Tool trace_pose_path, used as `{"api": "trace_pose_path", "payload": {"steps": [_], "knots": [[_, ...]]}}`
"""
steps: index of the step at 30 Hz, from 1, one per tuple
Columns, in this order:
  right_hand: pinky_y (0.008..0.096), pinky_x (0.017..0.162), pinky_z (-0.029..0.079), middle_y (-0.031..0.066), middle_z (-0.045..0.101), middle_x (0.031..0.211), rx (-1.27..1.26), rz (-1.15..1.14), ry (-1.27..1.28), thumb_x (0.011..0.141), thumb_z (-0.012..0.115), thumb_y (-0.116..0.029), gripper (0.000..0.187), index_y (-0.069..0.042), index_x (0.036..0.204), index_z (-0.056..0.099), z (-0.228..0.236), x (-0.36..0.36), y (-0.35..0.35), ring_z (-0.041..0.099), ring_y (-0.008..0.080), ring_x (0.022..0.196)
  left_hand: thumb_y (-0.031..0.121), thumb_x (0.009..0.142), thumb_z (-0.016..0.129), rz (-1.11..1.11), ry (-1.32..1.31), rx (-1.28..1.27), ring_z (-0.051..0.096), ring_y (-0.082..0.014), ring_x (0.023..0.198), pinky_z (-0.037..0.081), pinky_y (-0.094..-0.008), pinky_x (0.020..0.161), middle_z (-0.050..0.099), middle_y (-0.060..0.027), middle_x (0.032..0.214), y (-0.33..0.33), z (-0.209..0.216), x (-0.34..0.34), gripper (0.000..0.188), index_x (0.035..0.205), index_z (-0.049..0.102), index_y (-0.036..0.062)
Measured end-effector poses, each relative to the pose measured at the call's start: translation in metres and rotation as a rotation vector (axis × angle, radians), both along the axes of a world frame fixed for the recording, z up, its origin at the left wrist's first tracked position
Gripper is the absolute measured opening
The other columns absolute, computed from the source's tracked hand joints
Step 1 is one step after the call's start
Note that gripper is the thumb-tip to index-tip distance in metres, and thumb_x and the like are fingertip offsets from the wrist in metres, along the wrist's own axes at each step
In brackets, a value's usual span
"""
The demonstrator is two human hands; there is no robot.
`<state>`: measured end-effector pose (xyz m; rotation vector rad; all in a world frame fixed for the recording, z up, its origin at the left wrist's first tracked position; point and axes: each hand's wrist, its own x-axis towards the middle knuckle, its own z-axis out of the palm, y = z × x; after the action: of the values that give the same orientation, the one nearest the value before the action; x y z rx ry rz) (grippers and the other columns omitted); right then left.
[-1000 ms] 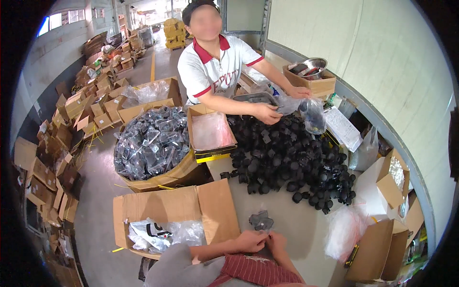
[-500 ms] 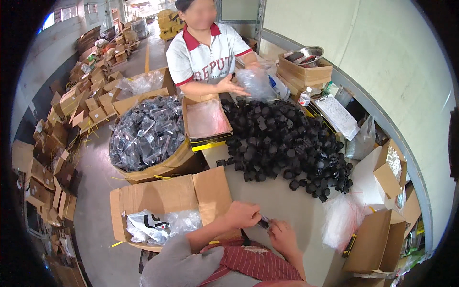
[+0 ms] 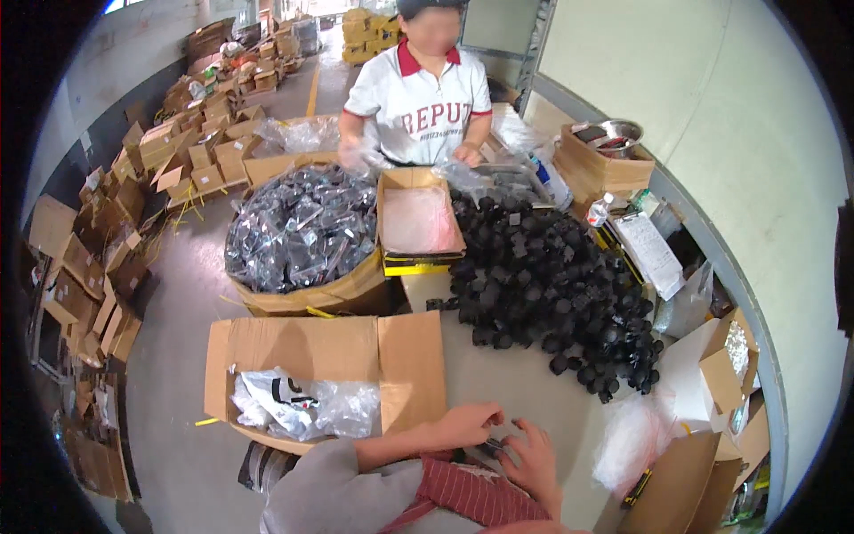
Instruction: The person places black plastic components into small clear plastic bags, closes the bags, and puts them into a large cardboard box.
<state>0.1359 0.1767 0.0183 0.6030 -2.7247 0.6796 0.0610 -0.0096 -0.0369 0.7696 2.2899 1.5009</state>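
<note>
Black small part [image 3: 492,447] sits btwn L hand [image 3: 470,425] & R hand [image 3: 534,458], near grey table [image 3: 485,374]; can't tell if either's gripping. Prob best: steady it w/ one, work gently w/ other.

I'm standing in what is looking like a packing workshop. Cartons [image 3: 206,175] are lining the left wall [image 3: 147,58], black parts [image 3: 543,285] are covering a worktable [image 3: 498,374], and bagged pieces [image 3: 307,227] are filling a round bin [image 3: 307,298].
</note>
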Motion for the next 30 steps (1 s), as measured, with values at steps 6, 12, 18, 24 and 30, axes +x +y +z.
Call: {"api": "trace_pose_path", "payload": {"steps": [6, 12, 18, 24, 30], "knots": [[0.044, 0.08, 0.047, 0.0079, 0.065, 0.09, 0.037, 0.078, -0.092, 0.072, 0.073, -0.01, 0.013, -0.007, 0.083, 0.067, -0.038, -0.008, 0.011, 0.062, 0.0303, 0.082, 0.001, 0.076, 0.055, -0.149, 0.014, -0.031, 0.063, -0.0317, 0.092, 0.051, -0.0389, 0.079, 0.066, -0.0134, 0.098, -0.001, 0.034, -0.005, 0.031, 0.106, 0.062, 0.0065], [0.0404, 0.076, 0.049, 0.0079, 0.066, 0.092, -0.03, -0.035, -0.056, 0.072, 0.073, -0.008, 0.013, -0.006, 0.083, 0.067, -0.021, -0.002, 0.015, 0.062, 0.0304, 0.084, 0.012, 0.081, 0.067, -0.006, 0.064, 0.074, 0.062, -0.0328, 0.092, 0.05, -0.0408, 0.078, 0.066, -0.0108, 0.093, -0.005, -0.002, -0.01, 0.015, 0.096, 0.064, 0.008], [0.038, 0.078, 0.049, 0.0058, 0.066, 0.094, -0.089, -0.048, 0.011, 0.076, 0.073, -0.009, 0.012, -0.006, 0.084, 0.064, -0.007, -0.012, -0.005, 0.063, 0.0278, 0.087, 0.019, 0.088, 0.068, -0.051, 0.402, 0.185, 0.063, -0.0308, 0.09, 0.051, -0.0388, 0.077, 0.067, -0.0083, 0.092, 0.002, -0.007, -0.011, 0.015, 0.1, 0.067, 0.0117], [0.0392, 0.078, 0.049, 0.0073, 0.066, 0.098, -0.236, -0.148, -0.106, 0.08, 0.071, -0.009, 0.017, -0.006, 0.095, 0.062, -0.022, -0.011, -0.003, 0.062, 0.0293, 0.09, 0.016, 0.086, 0.069, -0.023, 0.233, 0.134, 0.063, -0.0318, 0.086, 0.051, -0.0386, 0.071, 0.067, -0.009, 0.091, 0.002, 0.0, -0.007, 0.014, 0.098, 0.066, 0.0102], [0.0417, 0.079, 0.048, 0.0134, 0.062, 0.099, -0.229, -0.194, -0.07, 0.08, 0.068, -0.004, 0.025, -0.005, 0.103, 0.057, -0.027, -0.007, -0.015, 0.059, 0.0352, 0.091, 0.011, 0.084, 0.068, -0.072, 0.522, 0.18, 0.062, -0.0307, 0.079, 0.05, -0.0401, 0.066, 0.062, -0.0088, 0.083, -0.001, 0.008, -0.008, 0.011, 0.095, 0.064, 0.0092]]}}
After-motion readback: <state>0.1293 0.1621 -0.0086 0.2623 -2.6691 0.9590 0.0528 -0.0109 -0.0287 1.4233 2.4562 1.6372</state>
